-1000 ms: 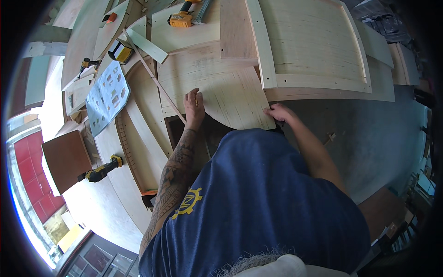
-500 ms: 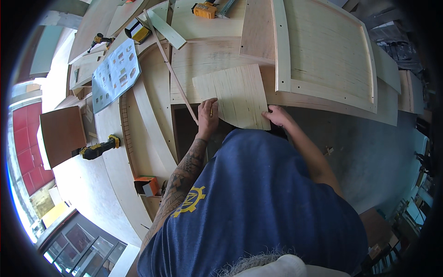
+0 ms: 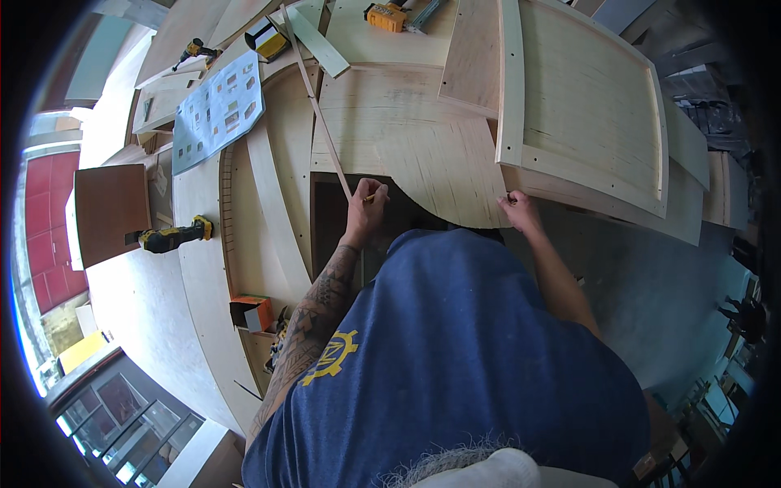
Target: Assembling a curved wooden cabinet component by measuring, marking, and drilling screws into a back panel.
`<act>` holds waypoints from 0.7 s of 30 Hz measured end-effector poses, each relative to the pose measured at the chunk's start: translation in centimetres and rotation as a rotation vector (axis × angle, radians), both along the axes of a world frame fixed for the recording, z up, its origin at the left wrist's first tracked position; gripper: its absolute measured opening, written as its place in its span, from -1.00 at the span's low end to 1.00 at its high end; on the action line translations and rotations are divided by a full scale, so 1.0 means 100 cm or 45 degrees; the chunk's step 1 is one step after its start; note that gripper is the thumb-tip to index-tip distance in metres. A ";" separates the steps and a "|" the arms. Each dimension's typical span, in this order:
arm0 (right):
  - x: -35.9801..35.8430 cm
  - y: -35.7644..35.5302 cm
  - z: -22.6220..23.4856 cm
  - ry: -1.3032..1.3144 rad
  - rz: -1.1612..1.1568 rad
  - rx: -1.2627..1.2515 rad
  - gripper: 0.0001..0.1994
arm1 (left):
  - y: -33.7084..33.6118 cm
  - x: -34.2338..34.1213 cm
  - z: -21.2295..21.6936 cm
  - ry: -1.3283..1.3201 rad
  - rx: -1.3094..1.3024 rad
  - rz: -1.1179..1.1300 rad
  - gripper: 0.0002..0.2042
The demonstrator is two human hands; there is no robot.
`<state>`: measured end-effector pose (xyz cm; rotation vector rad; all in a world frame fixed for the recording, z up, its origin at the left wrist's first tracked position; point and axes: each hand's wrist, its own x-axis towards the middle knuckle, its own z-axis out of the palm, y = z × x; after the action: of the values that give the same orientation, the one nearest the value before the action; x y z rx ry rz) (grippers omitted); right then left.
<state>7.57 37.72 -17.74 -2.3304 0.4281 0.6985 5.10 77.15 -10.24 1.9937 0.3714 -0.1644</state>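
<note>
A thin plywood panel (image 3: 451, 167) with a concave curved cut along its near left side lies over the bench's near edge. At its right near corner my right hand (image 3: 522, 215) is closed in a pinch on the edge; a small dark bit shows by the fingertips. My left hand (image 3: 366, 213) is closed around a short yellowish pencil (image 3: 370, 198), left of the curved cut and apart from the panel. Just beyond that hand, the near end of a long thin wooden strip (image 3: 319, 114) reaches down beside it.
A large framed wooden panel (image 3: 594, 98) lies at the right. Leftward are a printed sheet (image 3: 218, 112), a cordless tool (image 3: 175, 235), a drill (image 3: 195, 52) and a small orange box (image 3: 252, 313). A yellow-orange power tool (image 3: 386, 16) lies at the far side.
The plywood panel has shifted right and turned slightly, showing its curved edge. My left hand has come off the panel; my right hand has moved right with its edge. The view has shifted slightly.
</note>
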 end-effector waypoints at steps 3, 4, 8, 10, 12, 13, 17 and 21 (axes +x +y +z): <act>-0.003 -0.007 -0.014 -0.018 0.031 0.104 -0.56 | -0.006 0.013 0.007 -0.120 0.044 -0.045 -0.82; -0.004 -0.013 -0.020 -0.083 0.088 0.203 -0.56 | -0.012 0.018 0.011 -0.128 0.038 -0.059 -0.82; 0.006 0.016 0.016 0.031 0.031 0.567 -0.59 | -0.027 0.026 0.017 -0.469 0.212 -0.355 -0.81; 0.022 0.032 0.034 0.286 -0.057 0.712 -0.60 | -0.042 0.034 0.026 -0.552 0.305 -0.560 -0.77; 0.040 0.053 0.044 0.272 -0.131 0.870 -0.60 | -0.054 0.033 0.038 -0.575 0.506 -0.658 -0.62; 0.049 0.058 0.053 0.221 -0.035 0.890 -0.60 | -0.059 0.024 0.036 -0.503 0.529 -0.637 -0.50; 0.083 0.059 0.082 0.381 -0.111 1.167 -0.64 | -0.081 0.019 0.067 -0.578 0.645 -0.812 -0.25; 0.092 0.071 0.108 0.283 -0.067 1.470 -0.66 | -0.068 0.042 0.072 -0.870 0.748 -0.687 -0.59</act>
<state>16.76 44.83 -6.97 -1.1576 0.1034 0.8664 9.27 70.39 -3.01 2.5296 -0.6317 0.3279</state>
